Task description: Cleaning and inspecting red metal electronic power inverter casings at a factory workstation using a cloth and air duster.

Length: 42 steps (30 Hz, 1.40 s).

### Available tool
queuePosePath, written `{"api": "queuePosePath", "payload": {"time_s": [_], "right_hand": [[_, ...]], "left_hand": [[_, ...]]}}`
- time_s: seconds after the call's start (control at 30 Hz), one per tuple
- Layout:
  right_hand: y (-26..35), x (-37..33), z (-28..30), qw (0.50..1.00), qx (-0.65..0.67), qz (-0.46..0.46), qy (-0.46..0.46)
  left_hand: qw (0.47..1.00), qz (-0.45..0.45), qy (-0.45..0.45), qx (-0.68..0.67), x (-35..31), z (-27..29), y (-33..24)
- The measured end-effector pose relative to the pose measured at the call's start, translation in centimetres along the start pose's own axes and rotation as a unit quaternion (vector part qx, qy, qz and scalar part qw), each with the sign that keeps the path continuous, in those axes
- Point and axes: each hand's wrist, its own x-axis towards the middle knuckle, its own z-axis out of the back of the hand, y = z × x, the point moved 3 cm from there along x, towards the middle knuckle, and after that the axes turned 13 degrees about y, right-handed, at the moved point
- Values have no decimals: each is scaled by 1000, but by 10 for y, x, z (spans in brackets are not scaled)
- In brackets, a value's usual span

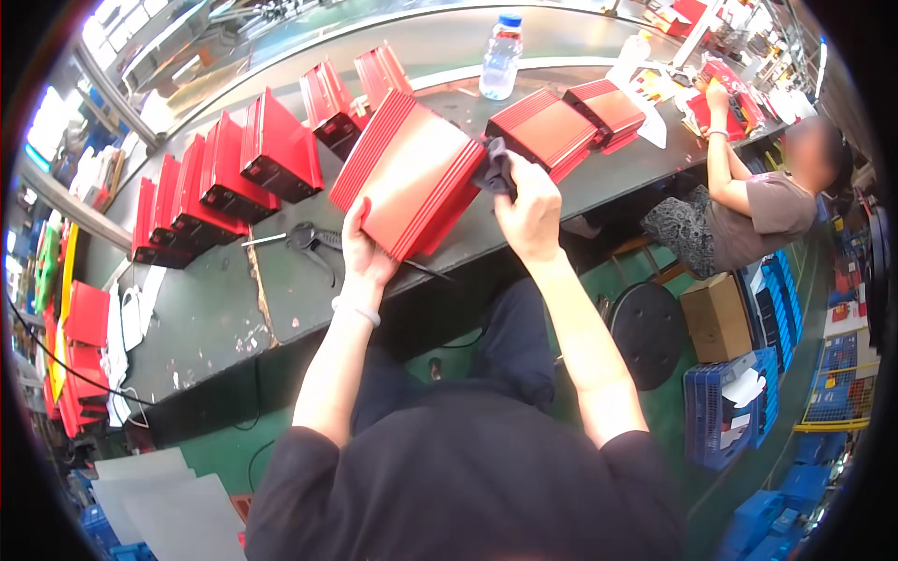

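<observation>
My left hand [368,251] grips the lower left edge of a red ribbed metal case [404,173], tilted up above the dark workbench [220,318]. In my right hand [530,208] is a bunched dark cloth [497,169], pressed against the case's right end. Just left of my left hand, a black-handled power screwdriver or similar tool [305,239] with a thin metal shaft lies on the bench. Behind the held case, more red cases stand, one of them [327,101] partly hidden. To the right of the cloth lies another red case [544,131].
A row of red cases [217,173] stands at the left. A clear water bottle [501,61] with a blue cap is at the back. On the right a co-worker [748,192] sits handling red parts. A round black stool [647,334] and blue crates [720,407] stand on the floor.
</observation>
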Motion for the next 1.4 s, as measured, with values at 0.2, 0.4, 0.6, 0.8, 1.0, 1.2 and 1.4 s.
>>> {"api": "queuePosePath", "payload": {"time_s": [0.2,0.4,0.6,0.8,1.0,1.2,1.4], "right_hand": [[-1,-9,-4,981,-177,67,36],[23,-32,-28,975,-137,116,129],[54,-90,-67,968,129,-34,210],[1,-102,-20,722,583,-363,82],[-7,-85,32,583,744,-325,-14],[-18,-69,45,616,748,-246,-12],[-14,-72,48,630,732,-261,-5]], "left_hand": [[999,12,16,-31,2,-7,-2],[998,53,9,17,15,1,0],[1000,17,15,10,9,16,-9],[999,-33,25,9,-9,15,-16],[993,-38,113,-28,-17,45,-19],[988,49,143,-41,-15,58,-16],[983,90,133,-88,-21,81,-12]]}}
